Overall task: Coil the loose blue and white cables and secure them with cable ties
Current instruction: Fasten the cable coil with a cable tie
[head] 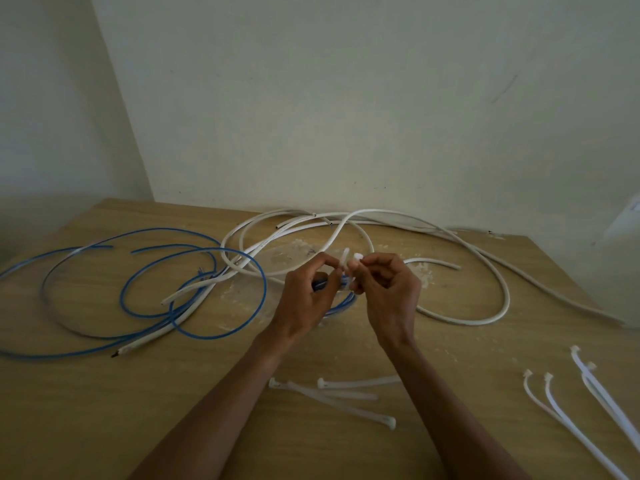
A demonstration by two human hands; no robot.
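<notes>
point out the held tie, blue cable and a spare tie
held tie (345, 257), head view, upright tail
blue cable (265, 282), head view, right side of near loop
spare tie (360, 381), head view, middle of strap

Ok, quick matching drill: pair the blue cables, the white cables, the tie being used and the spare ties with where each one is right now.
Things
1. blue cables
2. white cables
3. cable tie in use
4. spare cable ties

Places
A. pinched between the left hand and the right hand
B. lying on the near part of the table, by the forearms and towards the right edge
C. looped across the table's left side
D. mostly looping along the far side by the wall and out to the right

Pairs: 1-C, 2-D, 3-A, 4-B
</notes>
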